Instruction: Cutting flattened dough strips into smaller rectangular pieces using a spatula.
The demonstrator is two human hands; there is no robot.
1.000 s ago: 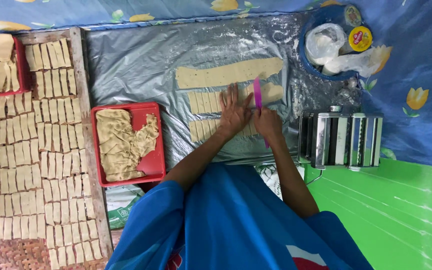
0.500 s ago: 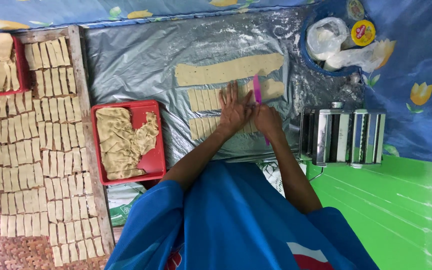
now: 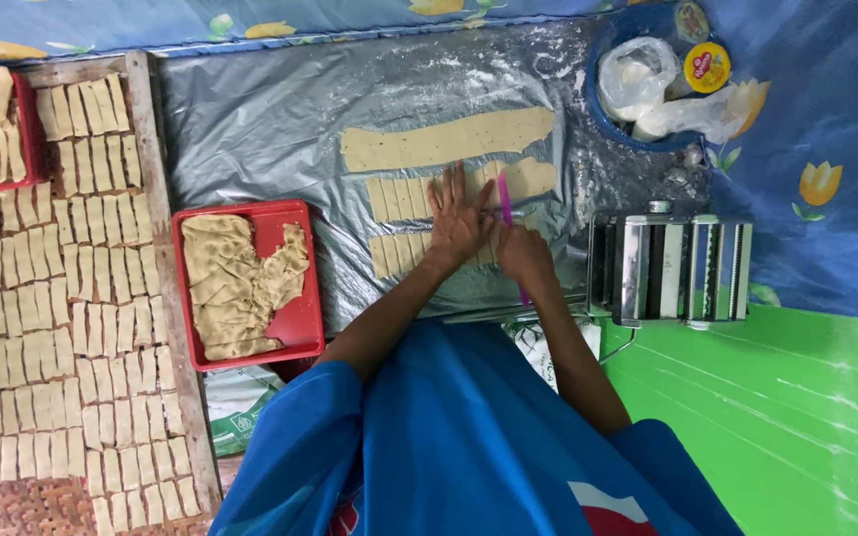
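Two hands at middle dough strip [image 3: 523,179] on floured plastic sheet [image 3: 270,119]. Left hand [image 3: 457,220] flat, fingers spread, pinning dough. Right hand [image 3: 520,250] clenched round pink cutter [image 3: 504,203]. Step: cutting strip into rectangles. Next cut needs even spacing, steady pressure.

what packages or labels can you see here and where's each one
Round lid: in the blue bowl at top right; yellow with a red label patch.
Plastic bags: in the same bowl, beside the lid; thin, whitish, crumpled, knotted.
Printed bag: on the floor below the red tray; white with a green mark, partly hidden.
Patch: on the blue garment at the bottom edge; white and red, cut off by the frame.
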